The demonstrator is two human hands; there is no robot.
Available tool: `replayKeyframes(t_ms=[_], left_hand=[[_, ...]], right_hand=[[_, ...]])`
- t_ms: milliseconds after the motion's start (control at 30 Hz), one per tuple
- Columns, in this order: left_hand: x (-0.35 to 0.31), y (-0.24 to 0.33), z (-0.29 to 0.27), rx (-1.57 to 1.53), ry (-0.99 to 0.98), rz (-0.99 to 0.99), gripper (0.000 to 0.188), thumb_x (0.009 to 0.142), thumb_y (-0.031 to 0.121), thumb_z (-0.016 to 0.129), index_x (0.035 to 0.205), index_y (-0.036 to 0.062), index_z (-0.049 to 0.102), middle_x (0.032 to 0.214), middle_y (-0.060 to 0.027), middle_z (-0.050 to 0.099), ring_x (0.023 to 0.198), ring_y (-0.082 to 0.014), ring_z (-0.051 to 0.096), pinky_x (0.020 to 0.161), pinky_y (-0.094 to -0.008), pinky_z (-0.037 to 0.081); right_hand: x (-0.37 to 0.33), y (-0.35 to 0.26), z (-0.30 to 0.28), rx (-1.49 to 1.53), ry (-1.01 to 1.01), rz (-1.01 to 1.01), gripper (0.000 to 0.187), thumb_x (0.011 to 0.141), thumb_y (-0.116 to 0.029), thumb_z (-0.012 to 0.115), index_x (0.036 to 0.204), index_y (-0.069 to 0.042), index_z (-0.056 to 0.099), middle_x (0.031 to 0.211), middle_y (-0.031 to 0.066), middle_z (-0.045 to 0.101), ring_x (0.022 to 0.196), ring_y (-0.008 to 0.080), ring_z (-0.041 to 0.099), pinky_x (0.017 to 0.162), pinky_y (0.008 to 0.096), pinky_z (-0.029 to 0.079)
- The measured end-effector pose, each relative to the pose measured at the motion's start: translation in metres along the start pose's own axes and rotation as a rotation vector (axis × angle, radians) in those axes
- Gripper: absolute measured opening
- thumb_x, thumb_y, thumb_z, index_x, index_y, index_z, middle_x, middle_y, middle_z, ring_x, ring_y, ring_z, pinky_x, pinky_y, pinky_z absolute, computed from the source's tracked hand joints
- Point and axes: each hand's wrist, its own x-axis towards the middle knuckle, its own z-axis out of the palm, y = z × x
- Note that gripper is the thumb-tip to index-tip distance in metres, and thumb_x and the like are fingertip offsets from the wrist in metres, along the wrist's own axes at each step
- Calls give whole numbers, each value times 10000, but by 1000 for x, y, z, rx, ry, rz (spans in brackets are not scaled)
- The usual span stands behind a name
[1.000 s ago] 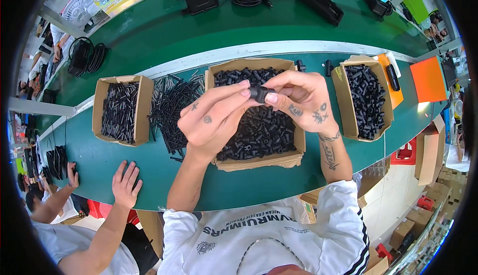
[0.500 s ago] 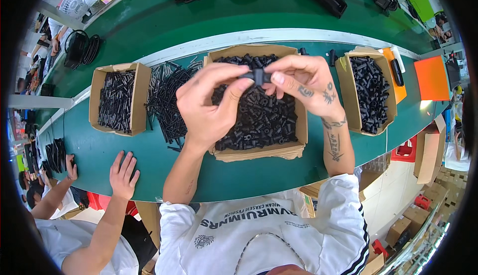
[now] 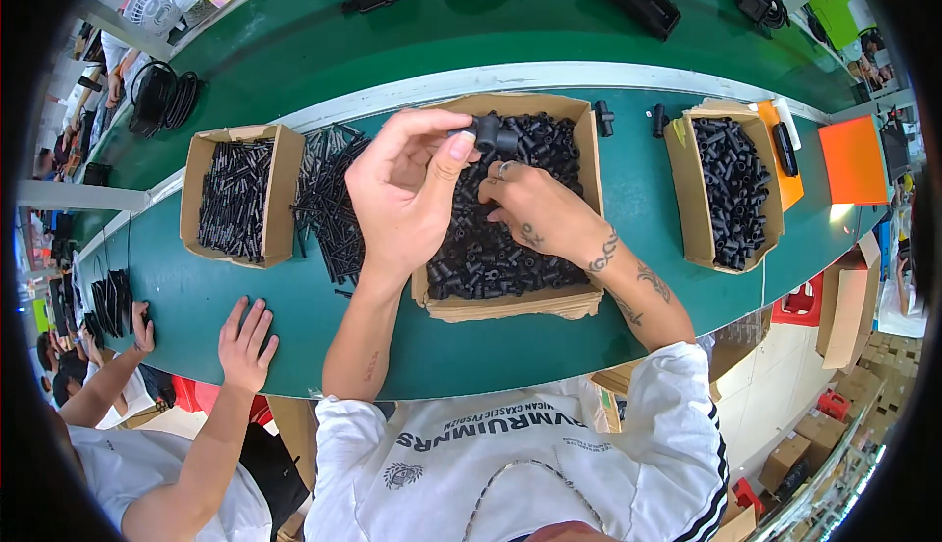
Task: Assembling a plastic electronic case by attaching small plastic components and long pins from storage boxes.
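Observation:
My left hand is raised over the near-left part of the middle cardboard box. Its thumb and fingers pinch a black T-shaped plastic fitting. Lower and to the right, my right hand dips into the same box with curled fingers, a ring on one of them. Its fingertips meet the heap of black fittings, and whatever they grip is hidden.
Left of the box lies a pile of thin black rods, beside a carton of similar rods. Another carton of black fittings stands right, near an orange box. A co-worker's hand rests on the green table.
My right hand has let go of the black fitting and moved down into the box of fittings. My left hand keeps hold of the fitting at nearly the same spot.

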Motion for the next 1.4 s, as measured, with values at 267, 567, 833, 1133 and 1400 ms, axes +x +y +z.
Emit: replayKeyframes(t_ms=[267, 567, 833, 1133, 1400], left_hand=[[0, -2, 3, -38, -18, -106, 202, 978, 56, 705, 1133, -73, 679, 996, -133, 725, 853, -188, 726, 771, -295, 585], [-4, -7, 9, -65, -51, -196, 248, 994, 144, 711, 1138, -56, 687, 971, -126, 725, 826, -181, 722, 734, -291, 565], [-6, -13, 15, -169, -66, -298, 240, 1009, 134, 684, 1163, -50, 677, 999, -123, 721, 860, -177, 716, 768, -291, 555], [-7, -16, 18, -227, -85, -316, 243, 992, 127, 708, 1155, -51, 685, 1030, -136, 726, 867, -193, 723, 769, -299, 567], [-6, -15, 16, -221, -76, -325, 244, 992, 124, 707, 1157, -54, 682, 1049, -138, 724, 873, -191, 721, 778, -304, 567]], right_hand=[[4, 0, 3, 78, 45, -51, 148, 822, 33, 680, 960, 62, 635, 963, 249, 664, 899, 435, 679, 783, 494, 571], [0, -13, 10, -162, 37, -122, 221, 822, 5, 647, 1040, 7, 685, 996, 204, 674, 963, 351, 706, 799, 455, 600], [-1, -9, 4, -120, -86, -9, 169, 752, 36, 675, 919, 29, 649, 1020, 216, 669, 1007, 355, 690, 799, 452, 601], [-2, -5, 7, -71, -95, -47, 85, 756, -21, 712, 832, -18, 676, 903, 179, 683, 934, 366, 693, 764, 468, 580], [-1, -8, 7, -175, -108, -167, 128, 758, -28, 698, 881, -15, 666, 827, 190, 666, 870, 364, 684, 733, 484, 560]])
